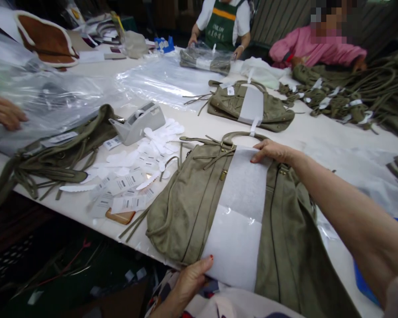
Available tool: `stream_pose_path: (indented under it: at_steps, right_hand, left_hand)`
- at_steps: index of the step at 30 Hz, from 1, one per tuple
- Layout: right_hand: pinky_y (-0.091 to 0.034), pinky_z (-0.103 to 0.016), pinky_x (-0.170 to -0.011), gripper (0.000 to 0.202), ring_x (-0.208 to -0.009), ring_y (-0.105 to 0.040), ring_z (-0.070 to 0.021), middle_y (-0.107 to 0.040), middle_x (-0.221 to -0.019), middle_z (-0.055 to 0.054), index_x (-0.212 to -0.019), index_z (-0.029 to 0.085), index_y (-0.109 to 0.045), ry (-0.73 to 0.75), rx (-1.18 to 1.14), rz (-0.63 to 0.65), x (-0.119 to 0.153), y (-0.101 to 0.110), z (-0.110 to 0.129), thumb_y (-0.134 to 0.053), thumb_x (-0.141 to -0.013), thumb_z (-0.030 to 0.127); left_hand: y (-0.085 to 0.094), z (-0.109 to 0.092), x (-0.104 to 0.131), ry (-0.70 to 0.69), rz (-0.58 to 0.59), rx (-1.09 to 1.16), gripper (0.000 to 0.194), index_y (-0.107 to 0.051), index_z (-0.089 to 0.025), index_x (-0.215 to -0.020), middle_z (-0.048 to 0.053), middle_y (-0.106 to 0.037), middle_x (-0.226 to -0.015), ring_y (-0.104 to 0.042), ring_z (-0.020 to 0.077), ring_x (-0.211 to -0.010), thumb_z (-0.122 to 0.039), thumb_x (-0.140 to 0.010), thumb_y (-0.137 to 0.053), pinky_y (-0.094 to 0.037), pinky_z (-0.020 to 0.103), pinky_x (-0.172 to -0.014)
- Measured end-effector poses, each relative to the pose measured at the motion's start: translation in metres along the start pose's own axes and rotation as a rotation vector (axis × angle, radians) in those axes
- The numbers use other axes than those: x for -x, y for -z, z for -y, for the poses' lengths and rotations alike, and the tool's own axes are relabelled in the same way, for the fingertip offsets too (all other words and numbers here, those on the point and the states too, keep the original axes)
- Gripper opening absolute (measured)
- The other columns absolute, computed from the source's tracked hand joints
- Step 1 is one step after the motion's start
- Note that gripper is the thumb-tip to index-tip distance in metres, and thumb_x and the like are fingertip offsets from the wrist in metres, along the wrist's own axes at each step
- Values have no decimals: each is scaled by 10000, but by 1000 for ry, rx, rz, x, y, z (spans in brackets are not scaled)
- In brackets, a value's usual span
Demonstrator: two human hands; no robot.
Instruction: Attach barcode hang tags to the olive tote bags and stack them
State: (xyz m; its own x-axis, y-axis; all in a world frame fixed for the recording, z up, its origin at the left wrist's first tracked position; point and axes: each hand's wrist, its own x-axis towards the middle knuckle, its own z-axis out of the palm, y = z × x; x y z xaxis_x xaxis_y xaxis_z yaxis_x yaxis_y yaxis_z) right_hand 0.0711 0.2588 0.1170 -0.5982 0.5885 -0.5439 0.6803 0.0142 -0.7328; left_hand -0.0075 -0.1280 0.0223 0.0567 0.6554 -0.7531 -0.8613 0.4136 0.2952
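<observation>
A large olive-green handbag [175, 207] lies at the table's front edge, partly over my lap, with a white paper strip [235, 243] running down its middle. At the bag's lower edge is my left hand [190, 280], its thumb on the side of the strip and its fingers hidden beneath. My right hand [275, 152] grips the bag's top edge near the handle, thumb on the strip's upper end. White wrapping [254, 126] circles the bag's handle. Behind it lies another olive handbag [219, 104] with a similar white strip [252, 106].
Left of the bag are a grey tape dispenser [141, 121], barcode labels [126, 183] and a brown phone-like object [120, 216]. A co-worker's hand [5, 112] rests by plastic at far left. Two people work across the table near plastic bags [159, 81] and piled olive bags [345, 88].
</observation>
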Motion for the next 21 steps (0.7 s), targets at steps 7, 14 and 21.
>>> stream_pose_path:
  at_steps: [7,14,21]
  right_hand:
    - [-410,-227,-485,302,-486,-541,-127,-614,-568,-8,-752,90,-653,353,-44,-298,99,46,91,-728,-480,198]
    - [-454,-296,-525,348,-496,-572,-159,-621,-569,-15,-798,57,-656,687,-191,-476,169,62,137,-737,-473,151]
    - [-425,-230,-624,407,-611,-535,-75,-622,-636,26,-902,-26,-614,1082,-196,-564,197,75,163,-712,-521,77]
  left_hand:
    - [-34,-50,24,-491,68,71,422,-651,-173,-982,65,-680,-938,-557,263,-1064,-192,-574,-754,-421,409,-956]
    - [-68,-113,47,-915,102,1,593,-640,-224,-1022,17,-689,-882,-580,228,-1018,-133,-452,-778,-417,392,-965]
    - [-72,-206,95,-1813,-267,-596,445,-664,-239,-952,14,-662,-1020,-503,233,-1130,-323,-528,-772,-318,419,-1057]
